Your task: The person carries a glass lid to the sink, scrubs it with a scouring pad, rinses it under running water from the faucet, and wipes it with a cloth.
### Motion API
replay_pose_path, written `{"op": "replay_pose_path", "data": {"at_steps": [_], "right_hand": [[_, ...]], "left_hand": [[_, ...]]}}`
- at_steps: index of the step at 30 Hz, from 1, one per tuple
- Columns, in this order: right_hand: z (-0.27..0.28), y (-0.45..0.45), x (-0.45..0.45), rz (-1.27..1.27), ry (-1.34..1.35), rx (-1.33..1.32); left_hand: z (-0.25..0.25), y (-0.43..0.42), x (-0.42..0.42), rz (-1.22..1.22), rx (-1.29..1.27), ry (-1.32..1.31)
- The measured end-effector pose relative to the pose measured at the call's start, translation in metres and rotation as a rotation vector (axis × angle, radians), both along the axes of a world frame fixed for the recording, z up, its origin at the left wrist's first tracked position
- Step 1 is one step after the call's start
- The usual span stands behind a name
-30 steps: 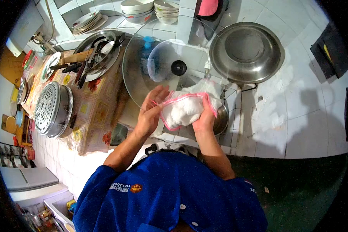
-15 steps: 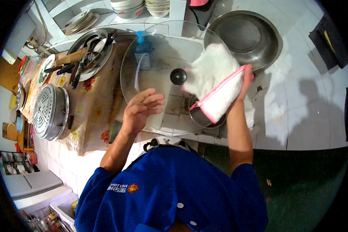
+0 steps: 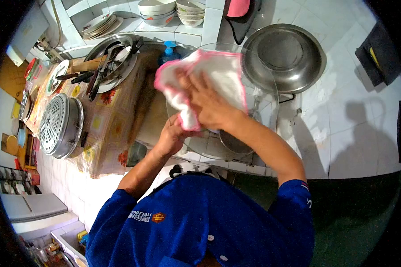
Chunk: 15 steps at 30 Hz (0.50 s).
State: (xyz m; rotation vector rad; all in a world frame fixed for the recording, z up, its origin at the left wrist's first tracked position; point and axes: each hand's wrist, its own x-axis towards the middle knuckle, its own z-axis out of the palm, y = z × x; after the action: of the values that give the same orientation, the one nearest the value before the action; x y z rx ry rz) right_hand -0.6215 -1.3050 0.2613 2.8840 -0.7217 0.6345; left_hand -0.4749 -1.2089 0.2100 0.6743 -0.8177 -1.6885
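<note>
A large clear glass lid (image 3: 265, 98) is tilted in front of me, its see-through disc partly covered by a white cloth (image 3: 225, 73) with pink edging. My right hand (image 3: 205, 100) presses the cloth against the glass, fingers spread over it and smeared by motion. At the lid's lower left rim, my left hand (image 3: 171, 138) is closed, with the fingertips partly behind the cloth's hanging corner. The lid's black knob is hidden under the cloth. Through the glass a dark round pan (image 3: 236, 141) shows below.
A metal basin (image 3: 285, 55) lies on the tiled counter to the right. A blue pump bottle (image 3: 168, 54) stands behind the lid. On the left, the cloth-covered table (image 3: 109, 120) bears a steamer pot (image 3: 56, 127) and a bowl of utensils (image 3: 113, 55). Stacked bowls (image 3: 157, 11) sit at the back.
My right hand has moved left with the cloth, from the lid's right side to its middle and left. My left hand, earlier open, has closed at the rim. The view has shifted slightly.
</note>
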Motion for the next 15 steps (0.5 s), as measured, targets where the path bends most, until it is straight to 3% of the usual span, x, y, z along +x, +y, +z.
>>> {"op": "replay_pose_path", "data": {"at_steps": [2,3,5,7,9,11,13,15], "right_hand": [[0.015,0.001,0.004,0.091,0.161,-0.057],[0.02,-0.007,-0.001,-0.042,0.262,0.274],[0.033,-0.009,-0.009,-0.191,0.109,0.071],[0.012,0.006,-0.014,-0.045,0.081,-0.032],[0.005,0.033,-0.014,0.159,0.259,0.295],[0.004,0.039,-0.029,0.22,0.23,0.143],[0.008,0.048,-0.043,-0.003,0.125,0.301],[0.0,0.053,-0.054,0.006,-0.02,0.398]], "left_hand": [[-0.005,0.001,0.002,0.003,0.004,-0.01],[0.003,0.001,0.004,-0.033,-0.039,0.028],[0.008,0.001,0.008,-0.004,-0.008,-0.015],[0.009,-0.001,0.008,0.031,-0.084,-0.037],[-0.015,-0.001,0.022,0.115,0.031,-0.237],[-0.01,-0.003,0.025,0.126,0.008,-0.229],[0.01,-0.002,0.018,0.134,-0.08,0.019],[0.003,-0.003,0.023,0.14,-0.078,0.015]]}}
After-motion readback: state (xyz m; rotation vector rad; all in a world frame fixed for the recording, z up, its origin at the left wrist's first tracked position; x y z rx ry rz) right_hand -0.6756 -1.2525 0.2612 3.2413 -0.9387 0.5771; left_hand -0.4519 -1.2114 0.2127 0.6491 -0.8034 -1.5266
